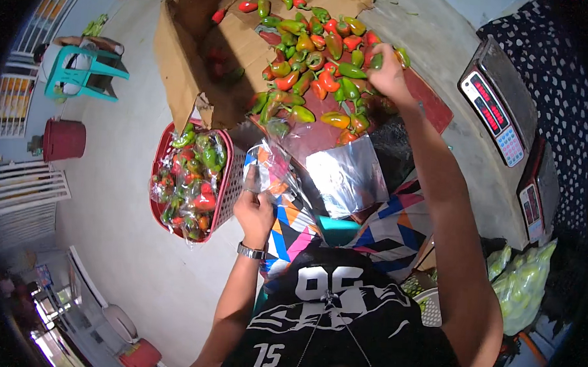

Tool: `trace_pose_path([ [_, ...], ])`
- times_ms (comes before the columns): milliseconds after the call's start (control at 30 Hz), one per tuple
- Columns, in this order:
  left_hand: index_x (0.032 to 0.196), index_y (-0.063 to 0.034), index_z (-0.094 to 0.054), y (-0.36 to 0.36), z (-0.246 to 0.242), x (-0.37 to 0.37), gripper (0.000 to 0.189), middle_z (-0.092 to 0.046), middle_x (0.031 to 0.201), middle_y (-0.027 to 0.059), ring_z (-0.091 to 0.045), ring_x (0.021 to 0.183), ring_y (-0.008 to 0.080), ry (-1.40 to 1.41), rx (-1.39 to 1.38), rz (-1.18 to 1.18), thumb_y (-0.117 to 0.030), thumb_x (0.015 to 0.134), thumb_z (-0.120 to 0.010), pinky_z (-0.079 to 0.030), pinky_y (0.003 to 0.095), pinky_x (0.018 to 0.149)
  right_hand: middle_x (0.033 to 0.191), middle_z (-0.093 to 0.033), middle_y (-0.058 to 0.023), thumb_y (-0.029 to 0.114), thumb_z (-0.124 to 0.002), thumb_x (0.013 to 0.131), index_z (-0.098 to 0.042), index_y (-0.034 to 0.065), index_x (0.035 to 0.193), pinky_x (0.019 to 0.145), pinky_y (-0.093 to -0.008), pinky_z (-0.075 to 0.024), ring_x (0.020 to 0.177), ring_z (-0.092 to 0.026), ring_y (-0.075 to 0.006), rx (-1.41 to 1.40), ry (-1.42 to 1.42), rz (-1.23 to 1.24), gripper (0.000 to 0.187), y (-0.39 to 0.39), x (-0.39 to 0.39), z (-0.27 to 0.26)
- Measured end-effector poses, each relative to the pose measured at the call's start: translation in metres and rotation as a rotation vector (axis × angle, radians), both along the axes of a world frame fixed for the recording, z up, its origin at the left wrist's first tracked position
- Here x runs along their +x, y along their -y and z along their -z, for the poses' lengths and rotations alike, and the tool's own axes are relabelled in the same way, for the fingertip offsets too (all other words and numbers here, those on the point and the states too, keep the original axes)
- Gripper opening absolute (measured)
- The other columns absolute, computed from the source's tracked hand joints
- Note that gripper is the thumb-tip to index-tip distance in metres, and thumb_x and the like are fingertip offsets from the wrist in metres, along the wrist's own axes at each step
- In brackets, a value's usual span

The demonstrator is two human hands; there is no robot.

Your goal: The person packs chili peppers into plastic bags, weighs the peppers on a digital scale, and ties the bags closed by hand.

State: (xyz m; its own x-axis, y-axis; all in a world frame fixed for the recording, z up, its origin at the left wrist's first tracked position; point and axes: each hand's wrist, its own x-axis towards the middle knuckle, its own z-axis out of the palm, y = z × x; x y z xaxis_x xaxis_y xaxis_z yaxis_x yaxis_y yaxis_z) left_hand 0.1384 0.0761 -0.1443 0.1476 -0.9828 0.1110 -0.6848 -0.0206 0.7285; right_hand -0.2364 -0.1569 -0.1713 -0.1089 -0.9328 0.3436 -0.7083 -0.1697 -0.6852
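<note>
Red and green peppers (324, 62) lie spread over a maroon board and flattened cardboard in front of me. At the right edge of the heap, my right hand (388, 72) has its fingers around a green pepper (376, 61). My left hand (254, 211) holds an open-mouthed clear plastic bag (270, 167) above my patterned trousers; a green pepper seems to be near its upper end. A stack of clear plastic bags (346, 178) lies flat at the near edge of the board. Left of my left hand, a red plastic basket (227, 180) holds several bagged portions of peppers (196, 179).
A cardboard box (173, 65) with raised sides stands beyond the basket. Two digital scales (496, 113) are at the right, near a filled plastic bag of green produce (525, 287). A teal plastic chair (82, 73) and a maroon bucket (64, 140) stand at the far left.
</note>
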Motion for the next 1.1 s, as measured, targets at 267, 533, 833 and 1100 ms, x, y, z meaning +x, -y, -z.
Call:
trace_pose_path([
  [267, 0.143, -0.0081, -0.056, 0.006, 0.003, -0.001, 0.064, -0.073, 0.103, 0.0194, -0.051, 0.058, 0.0164, -0.146, 0.097, -0.011, 0.001, 0.079, -0.053, -0.046, 0.0325, 0.057, 0.092, -0.061, -0.0101, 0.007, -0.061, 0.084, -0.056, 0.0025, 0.102, 0.071, -0.0402, -0.0586, 0.080, -0.064, -0.0233, 0.545, 1.421, -0.119, 0.019, 0.043, 0.002, -0.029],
  [533, 0.142, -0.0063, -0.057, 0.006, -0.008, 0.000, 0.061, -0.074, 0.104, 0.0142, -0.047, 0.058, 0.0107, -0.138, 0.177, -0.014, 0.001, 0.081, -0.057, -0.044, 0.0283, 0.054, 0.101, -0.071, -0.0091, 0.017, -0.059, 0.089, -0.068, 0.0040, 0.107, 0.073, -0.0337, -0.0558, 0.078, -0.067, -0.0209, 0.437, 0.273, -0.260, 0.024, 0.152, 0.106, -0.075],
  [833, 0.141, 0.0027, -0.055, 0.004, 0.010, 0.011, 0.057, -0.067, 0.099, 0.0060, -0.055, 0.077, 0.0061, -0.329, 0.225, -0.035, 0.002, 0.084, -0.049, -0.049, 0.0234, 0.069, 0.135, -0.064, -0.0094, 0.070, -0.068, 0.078, -0.069, 0.0115, 0.123, 0.100, -0.0452, -0.0498, 0.123, -0.061, -0.0290, 0.419, -0.582, -0.102, 0.074, 0.222, 0.154, -0.055],
  [1100, 0.138, -0.0012, -0.059, 0.010, 0.012, 0.006, 0.057, -0.068, 0.124, 0.0249, -0.072, 0.099, 0.0243, -0.280, 0.174, 0.014, 0.002, 0.082, -0.048, -0.055, 0.0310, 0.079, 0.136, -0.064, -0.0047, 0.071, -0.074, 0.072, -0.065, 0.0122, 0.131, 0.103, -0.0377, -0.0482, 0.127, -0.059, -0.0224, 0.746, -0.835, -0.120, 0.084, 0.231, 0.181, -0.046],
])
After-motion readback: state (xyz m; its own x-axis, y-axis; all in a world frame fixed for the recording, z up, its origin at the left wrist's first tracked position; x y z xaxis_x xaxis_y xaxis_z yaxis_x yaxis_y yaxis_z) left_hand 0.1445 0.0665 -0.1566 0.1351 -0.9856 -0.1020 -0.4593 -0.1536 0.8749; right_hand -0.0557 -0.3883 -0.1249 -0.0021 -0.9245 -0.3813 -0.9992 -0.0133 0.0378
